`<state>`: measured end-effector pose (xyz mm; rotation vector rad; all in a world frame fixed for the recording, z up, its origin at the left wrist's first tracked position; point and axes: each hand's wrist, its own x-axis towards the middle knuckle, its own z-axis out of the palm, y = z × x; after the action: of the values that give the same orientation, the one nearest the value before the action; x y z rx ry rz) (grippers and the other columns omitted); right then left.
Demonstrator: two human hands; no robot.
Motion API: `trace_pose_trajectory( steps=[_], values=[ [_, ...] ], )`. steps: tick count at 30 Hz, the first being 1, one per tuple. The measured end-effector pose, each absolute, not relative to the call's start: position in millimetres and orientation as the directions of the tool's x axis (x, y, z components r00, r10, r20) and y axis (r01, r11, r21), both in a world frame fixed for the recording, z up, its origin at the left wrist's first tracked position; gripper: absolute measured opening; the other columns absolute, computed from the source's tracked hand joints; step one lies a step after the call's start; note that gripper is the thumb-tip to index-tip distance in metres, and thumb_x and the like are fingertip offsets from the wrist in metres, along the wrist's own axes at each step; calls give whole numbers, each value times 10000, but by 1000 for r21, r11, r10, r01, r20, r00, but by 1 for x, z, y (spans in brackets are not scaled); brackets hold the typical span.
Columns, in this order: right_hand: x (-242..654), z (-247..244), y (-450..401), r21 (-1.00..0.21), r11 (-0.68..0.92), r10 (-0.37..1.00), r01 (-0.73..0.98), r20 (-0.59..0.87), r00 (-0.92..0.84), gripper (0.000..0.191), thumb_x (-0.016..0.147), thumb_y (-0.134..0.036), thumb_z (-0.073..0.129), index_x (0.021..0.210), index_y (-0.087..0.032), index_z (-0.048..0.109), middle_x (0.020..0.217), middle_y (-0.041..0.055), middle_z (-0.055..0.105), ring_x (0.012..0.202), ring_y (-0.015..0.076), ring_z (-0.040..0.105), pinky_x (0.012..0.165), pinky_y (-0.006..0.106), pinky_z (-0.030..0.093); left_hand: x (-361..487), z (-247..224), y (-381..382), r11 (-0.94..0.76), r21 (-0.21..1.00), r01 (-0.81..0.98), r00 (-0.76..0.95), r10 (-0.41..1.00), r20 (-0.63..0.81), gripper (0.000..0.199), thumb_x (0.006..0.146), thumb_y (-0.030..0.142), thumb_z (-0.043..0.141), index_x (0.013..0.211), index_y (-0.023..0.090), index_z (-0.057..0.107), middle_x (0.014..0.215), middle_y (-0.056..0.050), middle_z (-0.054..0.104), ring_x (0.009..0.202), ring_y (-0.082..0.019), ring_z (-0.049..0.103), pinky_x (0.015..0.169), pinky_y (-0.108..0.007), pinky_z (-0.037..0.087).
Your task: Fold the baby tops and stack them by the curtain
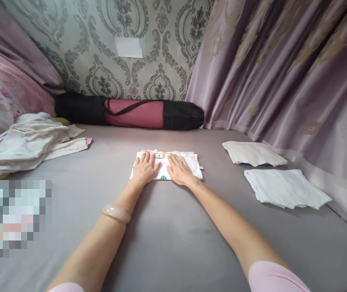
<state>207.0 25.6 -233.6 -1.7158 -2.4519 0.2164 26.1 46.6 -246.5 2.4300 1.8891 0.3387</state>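
Note:
A folded white cloth (163, 172) with small coloured prints lies on the grey bed sheet (173, 227), straight ahead of me. It looks like a garment, with a small tag at its right edge, but its kind is not clear. My left hand (145, 168) rests flat on its left part, fingers stretched out. On its right part lies my right hand (179, 169), palm down, fingers extended. Both hands press on the cloth without gripping it, and they hide some of its surface.
To the right lie two folded white cloths, a farther one (254, 153) and a nearer one (285, 187). A pile of light clothes (24, 142) is at the left. Along the patterned wall lies a black and maroon long bag (133, 112). Purple curtains (252, 73) hang right.

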Motion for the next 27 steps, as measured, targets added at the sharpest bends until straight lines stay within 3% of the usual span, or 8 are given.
trace_pose_trajectory(
  steps=[14, 22, 27],
  values=[
    [250, -240, 18, -189, 195, 981, 962, 40, -191, 667, 1013, -428, 176, 1542, -34, 272, 1628, 137, 200, 1509, 236, 152, 1225, 399, 62, 16, -247, 45, -79, 239, 968, 50, 991, 125, 816, 942, 573, 321, 1509, -13, 303, 1562, -251, 313, 1461, -357, 289, 1172, -491, 271],
    [279, -237, 15, -231, 79, 997, 970, -8, -83, 658, 1017, -428, 175, 1555, -55, 239, 1637, 130, 169, 1507, 248, 160, 1216, 397, 145, 17, -248, 48, -83, 255, 963, 49, 989, 140, 687, 983, 456, 252, 1479, -7, 365, 1553, -247, 339, 1450, -349, 312, 1163, -494, 273],
    [295, -237, 10, -228, 39, 999, 973, -28, -46, 619, 1018, -377, 171, 1556, -76, 234, 1633, 128, 193, 1502, 237, 183, 1220, 426, 137, 0, -248, 46, -156, 241, 958, 134, 985, 105, 626, 1004, 412, 226, 1465, 17, 380, 1559, -231, 339, 1463, -299, 301, 1171, -425, 261]
  ],
)
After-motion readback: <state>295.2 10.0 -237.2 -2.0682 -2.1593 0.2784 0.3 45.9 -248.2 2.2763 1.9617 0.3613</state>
